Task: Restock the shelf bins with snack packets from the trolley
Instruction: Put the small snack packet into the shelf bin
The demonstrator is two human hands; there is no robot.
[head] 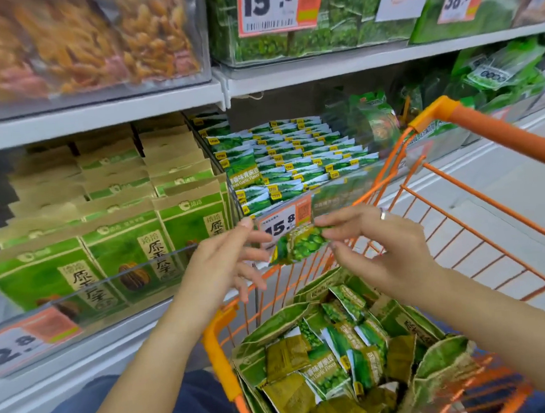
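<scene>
Shelf bin behind — both hands pinch packet above trolley.

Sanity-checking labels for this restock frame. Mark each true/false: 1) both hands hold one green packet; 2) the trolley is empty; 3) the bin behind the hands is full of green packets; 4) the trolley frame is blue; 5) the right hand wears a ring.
1) True: the left hand and right hand pinch one green packet between them.
2) False: the trolley holds many green packets and some olive ones.
3) True: the shelf bin is packed with rows of green packets.
4) False: the frame and handle are orange.
5) True: a ring shows on one finger.
</scene>
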